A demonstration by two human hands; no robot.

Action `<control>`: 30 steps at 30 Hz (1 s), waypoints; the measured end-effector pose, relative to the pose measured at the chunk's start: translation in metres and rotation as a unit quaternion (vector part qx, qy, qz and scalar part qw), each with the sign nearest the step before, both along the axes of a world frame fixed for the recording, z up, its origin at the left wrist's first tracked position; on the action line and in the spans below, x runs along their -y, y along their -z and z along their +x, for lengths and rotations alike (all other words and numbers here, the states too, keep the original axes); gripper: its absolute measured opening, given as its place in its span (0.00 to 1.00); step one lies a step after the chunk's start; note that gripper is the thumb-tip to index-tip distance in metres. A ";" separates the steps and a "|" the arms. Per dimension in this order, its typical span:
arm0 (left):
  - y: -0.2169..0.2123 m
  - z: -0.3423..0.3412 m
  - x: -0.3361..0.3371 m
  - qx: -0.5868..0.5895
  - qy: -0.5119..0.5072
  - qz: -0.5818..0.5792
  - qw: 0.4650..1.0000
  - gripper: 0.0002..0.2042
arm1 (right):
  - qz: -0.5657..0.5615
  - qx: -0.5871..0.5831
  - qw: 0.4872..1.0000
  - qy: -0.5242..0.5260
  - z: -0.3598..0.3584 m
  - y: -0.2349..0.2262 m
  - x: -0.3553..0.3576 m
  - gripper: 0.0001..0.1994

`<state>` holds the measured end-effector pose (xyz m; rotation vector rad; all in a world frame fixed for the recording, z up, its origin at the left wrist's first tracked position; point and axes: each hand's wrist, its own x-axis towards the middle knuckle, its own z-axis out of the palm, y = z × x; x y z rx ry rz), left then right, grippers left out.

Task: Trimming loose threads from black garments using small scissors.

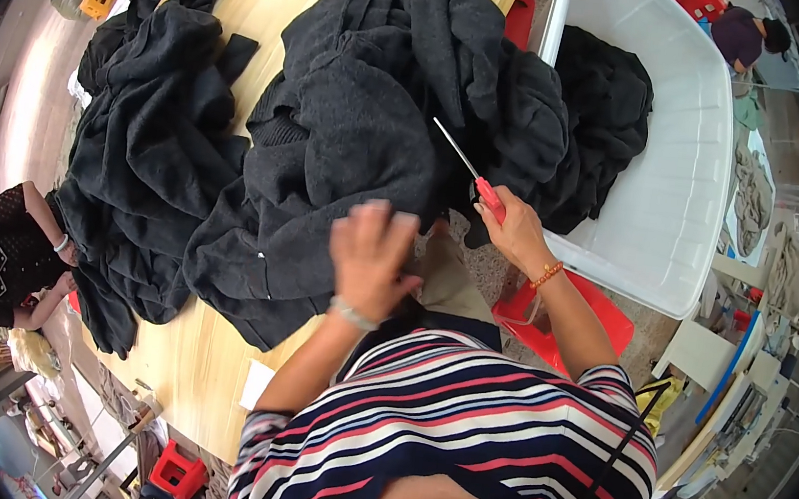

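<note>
A second heap of dark clothes [151, 137] lies on the wooden tabletop [199, 365]. A white plastic tub [673, 182] stands beside it, above a red stool [558, 327].

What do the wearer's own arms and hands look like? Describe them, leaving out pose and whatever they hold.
Both forearms are bare below short sleeves striped in navy, white and red. The left hand has a pale beaded bracelet at the wrist; the right hand has an orange beaded bracelet. No gloves show.
</note>
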<state>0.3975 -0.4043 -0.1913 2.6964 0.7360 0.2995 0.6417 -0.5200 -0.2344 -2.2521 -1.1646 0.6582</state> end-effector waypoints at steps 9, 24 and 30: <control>0.010 0.010 -0.091 0.255 -0.142 -0.239 0.926 0.16 | 0.030 -0.010 0.999 0.031 0.026 -0.012 0.027 0.12; 0.067 -0.210 -0.033 0.334 -0.518 -0.096 0.782 0.16 | -0.044 -0.037 0.995 -0.077 0.000 0.006 -0.018 0.14; 0.021 -0.030 -0.051 0.325 -0.353 -0.276 0.833 0.31 | -0.036 -0.046 0.992 -0.110 -0.015 -0.001 -0.028 0.15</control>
